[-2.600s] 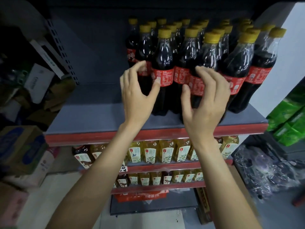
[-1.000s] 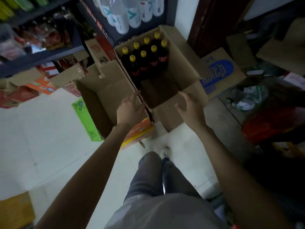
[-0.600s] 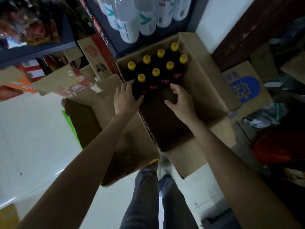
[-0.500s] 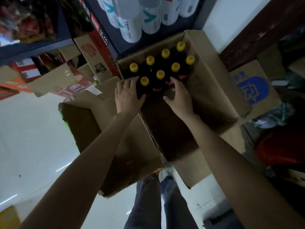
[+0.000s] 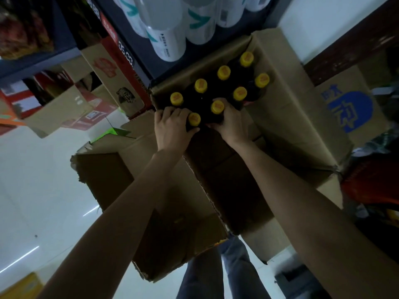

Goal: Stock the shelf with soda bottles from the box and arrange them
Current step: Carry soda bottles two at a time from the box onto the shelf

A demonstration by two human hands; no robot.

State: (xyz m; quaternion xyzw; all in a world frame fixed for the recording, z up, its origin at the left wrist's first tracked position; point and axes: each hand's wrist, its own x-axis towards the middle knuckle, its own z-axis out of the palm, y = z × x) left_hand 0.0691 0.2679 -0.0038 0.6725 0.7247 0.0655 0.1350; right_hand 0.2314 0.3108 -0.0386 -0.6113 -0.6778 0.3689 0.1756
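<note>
Your left hand (image 5: 172, 128) is gripping the nearest yellow-capped dark soda bottle (image 5: 194, 119) in the open cardboard box (image 5: 302, 117) — your right hand (image 5: 232, 121) is gripping its neighbour (image 5: 217, 107).

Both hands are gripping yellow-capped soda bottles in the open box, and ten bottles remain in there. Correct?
Nearly. The head view shows eight yellow caps in the box, not ten. The left hand grips the nearest bottle and the right hand grips the bottle beside it.
</note>
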